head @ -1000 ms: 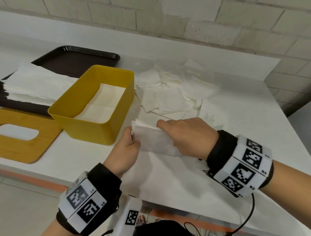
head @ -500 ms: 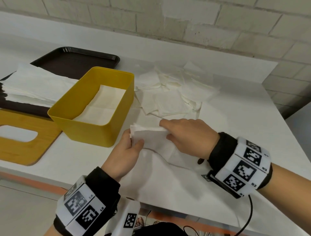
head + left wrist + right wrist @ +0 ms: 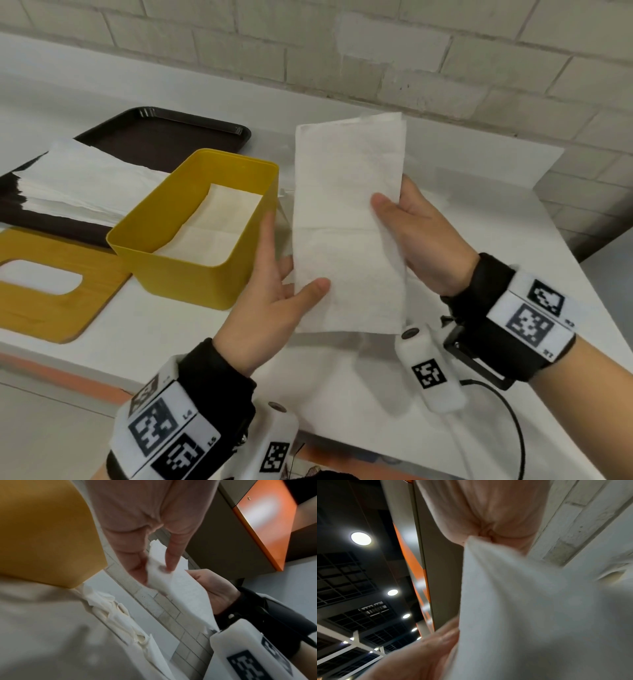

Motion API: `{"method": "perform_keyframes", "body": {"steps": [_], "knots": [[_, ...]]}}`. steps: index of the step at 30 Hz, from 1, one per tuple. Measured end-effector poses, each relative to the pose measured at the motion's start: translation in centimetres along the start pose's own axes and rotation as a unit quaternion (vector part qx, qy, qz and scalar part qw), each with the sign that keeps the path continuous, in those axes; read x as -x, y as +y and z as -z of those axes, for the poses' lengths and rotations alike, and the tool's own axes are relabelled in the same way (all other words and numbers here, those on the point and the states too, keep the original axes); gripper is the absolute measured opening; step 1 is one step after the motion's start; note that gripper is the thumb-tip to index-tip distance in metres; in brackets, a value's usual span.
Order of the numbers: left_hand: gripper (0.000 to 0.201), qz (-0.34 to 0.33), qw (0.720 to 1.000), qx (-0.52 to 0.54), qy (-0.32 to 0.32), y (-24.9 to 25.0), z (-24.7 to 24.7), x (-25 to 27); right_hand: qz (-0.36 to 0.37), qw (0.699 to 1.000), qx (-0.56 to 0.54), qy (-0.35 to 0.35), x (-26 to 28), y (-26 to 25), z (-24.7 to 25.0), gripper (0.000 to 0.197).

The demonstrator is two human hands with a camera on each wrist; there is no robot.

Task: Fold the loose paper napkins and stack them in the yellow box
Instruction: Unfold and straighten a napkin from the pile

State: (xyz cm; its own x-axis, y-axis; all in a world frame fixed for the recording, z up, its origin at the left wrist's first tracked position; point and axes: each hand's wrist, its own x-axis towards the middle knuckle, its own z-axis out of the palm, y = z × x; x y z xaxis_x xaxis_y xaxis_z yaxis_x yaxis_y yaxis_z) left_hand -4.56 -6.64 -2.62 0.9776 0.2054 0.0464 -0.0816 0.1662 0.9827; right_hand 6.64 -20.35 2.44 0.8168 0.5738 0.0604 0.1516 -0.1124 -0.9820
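A person holds a folded white napkin [image 3: 347, 226] upright in the air above a white worktop [image 3: 479, 219], just right of a yellow box [image 3: 191, 274]. The left hand [image 3: 270, 301] pinches the napkin's lower left edge, its thumb [image 3: 313, 287] pressed on the near face and its fingers [image 3: 267, 236] reaching up behind the sheet. The right hand [image 3: 419, 236] grips the right edge higher up, thumb on the near face and the other fingers hidden behind the paper. In the left wrist view the left thumb presses the sheet against the fingers; in the right wrist view the paper fills most of the picture, blurred.

The yellow box stands open on the worktop, left of the hands, with a folded napkin [image 3: 212, 233] lying flat on its floor. To its far left a dark tray [image 3: 164, 137] carries a stack of white napkins [image 3: 85, 181]. A wooden lid [image 3: 51, 291] with an oval slot lies flat at the near left, just beside the box. In the left wrist view, crumpled loose napkins [image 3: 120, 616] lie on the worktop beyond the box. A pale brick wall [image 3: 342, 44] runs behind the worktop. Both wrists wear black bands with printed marker tags.
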Motion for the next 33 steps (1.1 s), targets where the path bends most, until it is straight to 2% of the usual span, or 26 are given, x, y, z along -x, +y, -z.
{"method": "perform_keyframes", "body": {"steps": [2,5,6,9,11,13,17,20,23,25,28,33], "knots": [[0.086,-0.047,0.999,-0.011,0.014,0.4,0.5,0.0,0.001,1.0,-0.021,0.009,-0.6,0.0,-0.6,0.017],[0.069,-0.07,0.997,-0.028,0.0,1.4,1.7,0.1,-0.002,0.999,-0.044,0.019,-1.6,-0.1,-1.5,0.014],[0.058,-0.067,0.997,-0.045,-0.007,1.8,2.1,0.2,0.002,0.998,-0.057,0.025,-1.9,-0.2,-1.7,0.016],[0.029,-0.037,0.993,-0.106,-0.022,3.3,3.3,0.5,0.06,0.995,-0.075,0.039,-3.2,-0.9,-2.2,0.039],[0.032,0.004,0.991,-0.134,-0.019,4.3,4.2,0.7,0.107,0.992,-0.06,0.019,-4.2,-1.4,-2.3,0.05],[0.034,0.03,0.986,-0.166,-0.008,5.3,5.5,0.8,0.145,0.989,0.007,-0.011,-5.5,-1.9,-2.3,0.051],[0.033,0.06,0.971,-0.232,0.001,6.9,8.4,0.6,0.169,0.971,0.167,-0.035,-8.1,-2.7,-3.4,0.034],[0.027,0.062,0.958,-0.274,0.051,7.4,10.1,-0.2,0.185,0.955,0.229,-0.025,-10.0,-3.6,-4.9,0.024],[0.026,0.066,0.951,-0.281,0.111,7.7,11.4,-1.4,0.197,0.932,0.304,-0.016,-12.4,-4.0,-6.1,0.027],[0.033,0.068,0.916,-0.372,0.132,7.3,12.3,-2.3,0.191,0.916,0.351,-0.024,-14.1,-3.6,-6.9,0.03],[0.036,0.092,0.835,-0.527,0.127,6.4,12.8,-3.4,0.154,0.893,0.418,-0.063,-16.1,-2.2,-7.9,0.036],[0.04,0.175,0.777,-0.598,0.093,5.6,12.5,-4.7,0.072,0.82,0.539,-0.178,-17.7,-0.3,-9.4,0.042]]}}
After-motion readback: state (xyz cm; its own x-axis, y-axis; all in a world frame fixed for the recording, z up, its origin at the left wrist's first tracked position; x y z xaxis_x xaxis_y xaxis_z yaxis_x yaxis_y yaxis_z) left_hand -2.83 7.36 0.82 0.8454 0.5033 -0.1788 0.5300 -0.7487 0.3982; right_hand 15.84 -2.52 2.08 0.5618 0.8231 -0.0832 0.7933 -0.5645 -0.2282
